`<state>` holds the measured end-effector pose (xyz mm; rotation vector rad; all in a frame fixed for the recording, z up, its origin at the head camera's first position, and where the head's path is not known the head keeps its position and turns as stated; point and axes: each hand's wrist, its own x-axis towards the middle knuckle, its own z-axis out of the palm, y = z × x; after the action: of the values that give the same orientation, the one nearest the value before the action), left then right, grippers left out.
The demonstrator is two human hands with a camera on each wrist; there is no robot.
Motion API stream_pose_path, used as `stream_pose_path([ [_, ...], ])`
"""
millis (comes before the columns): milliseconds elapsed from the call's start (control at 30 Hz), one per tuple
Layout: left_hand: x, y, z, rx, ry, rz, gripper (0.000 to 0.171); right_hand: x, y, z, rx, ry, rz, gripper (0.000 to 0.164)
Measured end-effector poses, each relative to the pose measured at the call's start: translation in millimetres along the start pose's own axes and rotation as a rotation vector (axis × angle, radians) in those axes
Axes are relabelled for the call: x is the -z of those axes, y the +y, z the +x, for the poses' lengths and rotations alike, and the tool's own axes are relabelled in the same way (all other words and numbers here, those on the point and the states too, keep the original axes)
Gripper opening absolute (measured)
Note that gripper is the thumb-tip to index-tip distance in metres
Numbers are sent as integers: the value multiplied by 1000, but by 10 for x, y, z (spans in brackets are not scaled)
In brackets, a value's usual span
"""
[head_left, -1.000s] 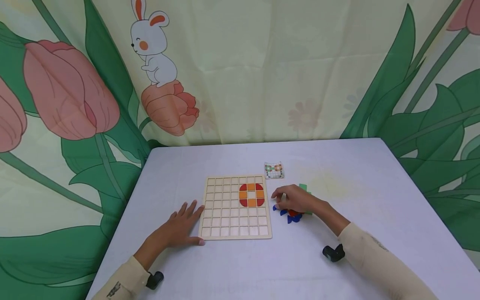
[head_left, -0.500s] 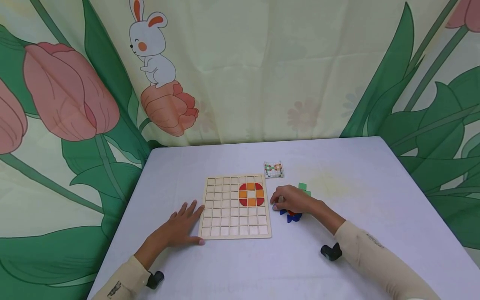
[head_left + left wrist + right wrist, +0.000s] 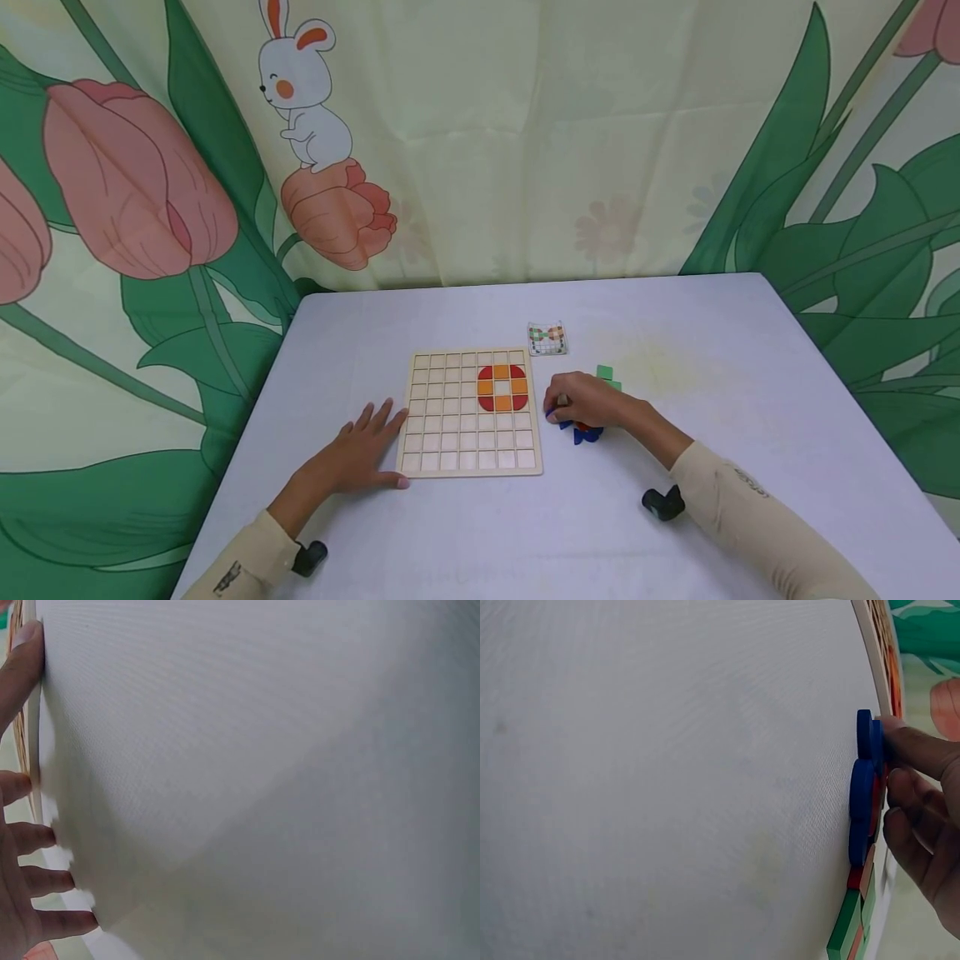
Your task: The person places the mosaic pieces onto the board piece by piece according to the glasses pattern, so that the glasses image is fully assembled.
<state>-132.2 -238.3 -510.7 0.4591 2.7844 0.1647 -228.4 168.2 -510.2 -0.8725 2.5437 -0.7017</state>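
A wooden grid board (image 3: 448,417) lies on the table, with red corner pieces (image 3: 486,373) and orange squares (image 3: 502,372) forming a ring at its upper right. My left hand (image 3: 358,454) has its fingers spread, index fingertip and thumb tip at the board's left edge. Right of the board, my right hand (image 3: 588,398) bends over a small pile, pinching a blue rounded piece (image 3: 877,746) between thumb and finger. Other blue pieces (image 3: 588,435) lie just below that hand. Green squares (image 3: 606,372) show behind it; red ones are partly hidden under the fingers.
A small printed pattern card (image 3: 547,339) lies beyond the board's upper right corner. The white-covered table (image 3: 720,358) reaches back to a curtain (image 3: 480,167) printed with tulips and a rabbit. Each sleeve carries a small black camera (image 3: 663,504) at the wrist.
My right hand's fingers have closed in on a blue piece at the pile's left side; the hand has shifted slightly left, then back right. The left hand stays put.
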Motion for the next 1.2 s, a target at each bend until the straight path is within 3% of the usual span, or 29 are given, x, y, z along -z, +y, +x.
stream_pose_path([
  [233, 18, 17, -16, -2, 5, -11, 110, 3, -51, 2, 42, 8, -2, 5],
  [567, 26, 33, -40, -4, 5, -10, 111, -3, -85, -3, 67, -5, 166, 19],
  [1200, 24, 34, -35, 5, 1, -9, 110, -51, -80, 34, 103, -57, 333, 25],
])
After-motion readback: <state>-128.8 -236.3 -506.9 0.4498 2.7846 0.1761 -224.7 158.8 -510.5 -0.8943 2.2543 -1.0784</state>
